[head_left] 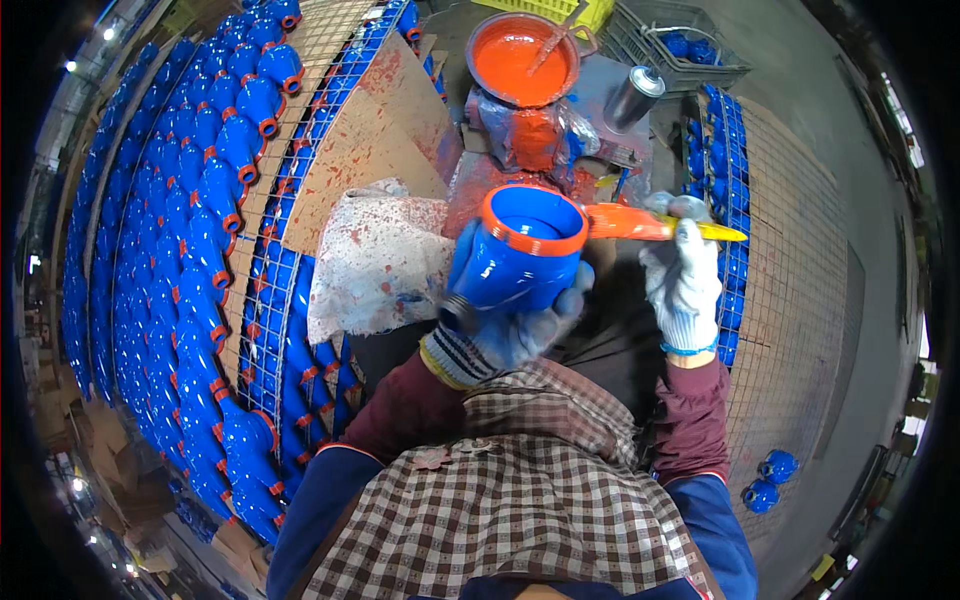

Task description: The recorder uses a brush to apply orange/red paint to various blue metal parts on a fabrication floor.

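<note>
While the gloved left hand [525, 335] cradles a blue fitting [520, 275] from below, fingers curled about its body, the gloved right hand [688, 265] grips a paintbrush [640, 223] by its yellow handle. The fitting is tilted, mouth upward, on the wearer's side of the paint pot [521, 102], and an orange band rings its rim. Its underside and the left palm hide each other, and a dark round stub low on its left is hard to make out. The orange bristles reach the rim's right side, yet orange against orange leaves the exact contact unclear. The right fingertips are blurred.

Inside the pot a stick [552, 45] leans, its lower end sunk in orange paint. Just right of the pot is a dark can [635, 95]; beyond it, to the right, a grey crate [640, 42] holds blue pieces too small to tell. A yellow crate [590, 12] behind the pot is cut off by the top edge. Left of the pot and nearer the wearer lies a spattered cloth [370, 265]; farther left, rows of blue fittings [190, 215] overlap, hiding one another.
</note>
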`<state>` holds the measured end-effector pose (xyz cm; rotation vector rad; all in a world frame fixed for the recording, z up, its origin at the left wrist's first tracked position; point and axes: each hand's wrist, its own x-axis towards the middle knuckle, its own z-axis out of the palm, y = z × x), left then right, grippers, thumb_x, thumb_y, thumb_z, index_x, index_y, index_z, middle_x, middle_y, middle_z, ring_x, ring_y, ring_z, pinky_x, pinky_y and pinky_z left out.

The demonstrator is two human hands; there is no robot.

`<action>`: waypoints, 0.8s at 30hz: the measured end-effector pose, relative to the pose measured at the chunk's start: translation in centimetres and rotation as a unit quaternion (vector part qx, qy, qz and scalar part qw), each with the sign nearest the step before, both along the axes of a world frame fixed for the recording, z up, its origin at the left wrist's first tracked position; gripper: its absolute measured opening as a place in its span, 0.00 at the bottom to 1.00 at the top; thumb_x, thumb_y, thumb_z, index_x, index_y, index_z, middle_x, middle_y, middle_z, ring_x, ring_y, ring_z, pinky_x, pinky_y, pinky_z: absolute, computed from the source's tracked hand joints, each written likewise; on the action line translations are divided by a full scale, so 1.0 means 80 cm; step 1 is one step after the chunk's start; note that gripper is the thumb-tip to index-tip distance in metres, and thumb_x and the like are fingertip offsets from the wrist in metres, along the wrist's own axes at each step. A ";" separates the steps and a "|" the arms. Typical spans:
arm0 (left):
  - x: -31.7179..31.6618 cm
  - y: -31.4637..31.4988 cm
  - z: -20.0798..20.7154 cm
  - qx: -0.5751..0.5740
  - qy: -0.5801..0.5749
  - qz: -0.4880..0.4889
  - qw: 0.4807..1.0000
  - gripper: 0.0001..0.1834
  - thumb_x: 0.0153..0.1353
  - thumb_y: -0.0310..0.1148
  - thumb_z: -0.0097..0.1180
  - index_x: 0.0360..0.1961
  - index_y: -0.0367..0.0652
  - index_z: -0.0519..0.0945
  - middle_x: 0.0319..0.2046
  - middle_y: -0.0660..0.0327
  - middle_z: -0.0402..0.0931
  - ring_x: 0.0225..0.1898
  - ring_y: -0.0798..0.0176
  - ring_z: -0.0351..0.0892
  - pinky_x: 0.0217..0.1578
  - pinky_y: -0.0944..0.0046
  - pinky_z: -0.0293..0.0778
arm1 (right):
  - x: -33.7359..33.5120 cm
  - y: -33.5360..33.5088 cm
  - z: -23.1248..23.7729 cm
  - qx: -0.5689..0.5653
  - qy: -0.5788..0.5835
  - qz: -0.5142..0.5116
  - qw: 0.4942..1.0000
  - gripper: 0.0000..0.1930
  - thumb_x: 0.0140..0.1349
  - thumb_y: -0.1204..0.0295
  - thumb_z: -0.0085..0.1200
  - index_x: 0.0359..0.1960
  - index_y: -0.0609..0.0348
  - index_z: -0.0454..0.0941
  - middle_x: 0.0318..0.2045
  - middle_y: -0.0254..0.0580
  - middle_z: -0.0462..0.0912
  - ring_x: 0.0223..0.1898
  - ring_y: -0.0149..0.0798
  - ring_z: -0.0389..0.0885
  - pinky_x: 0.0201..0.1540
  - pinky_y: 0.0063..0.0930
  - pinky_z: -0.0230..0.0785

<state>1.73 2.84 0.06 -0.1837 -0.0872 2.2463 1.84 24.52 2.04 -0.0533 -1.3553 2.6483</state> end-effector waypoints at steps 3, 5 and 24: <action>-0.013 -0.020 -0.001 -0.219 0.036 0.057 0.973 0.38 0.57 0.56 0.56 0.57 0.35 0.68 0.50 0.46 0.73 0.39 0.57 0.79 0.34 0.65 0.78 | 0.001 -0.004 0.027 0.023 0.064 -0.075 0.995 0.08 0.64 0.71 0.54 0.43 0.57 0.73 0.42 0.40 0.78 0.39 0.31 0.77 0.38 0.22 0.72; -0.020 -0.017 -0.018 -0.349 0.290 0.121 0.883 0.36 0.54 0.51 0.59 0.57 0.36 0.68 0.50 0.50 0.75 0.45 0.57 0.78 0.44 0.62 0.76 | -0.006 0.010 0.049 0.238 0.053 -0.113 0.963 0.06 0.62 0.73 0.55 0.39 0.59 0.75 0.35 0.39 0.79 0.32 0.31 0.78 0.38 0.22 0.72; -0.005 -0.013 0.025 -0.675 0.677 0.086 0.281 0.42 0.34 0.44 0.71 0.55 0.47 0.72 0.37 0.52 0.74 0.39 0.47 0.76 0.40 0.53 0.74 | -0.019 0.000 0.064 0.723 0.175 -0.092 0.662 0.10 0.54 0.73 0.64 0.38 0.53 0.82 0.27 0.37 0.79 0.25 0.36 0.78 0.28 0.26 0.70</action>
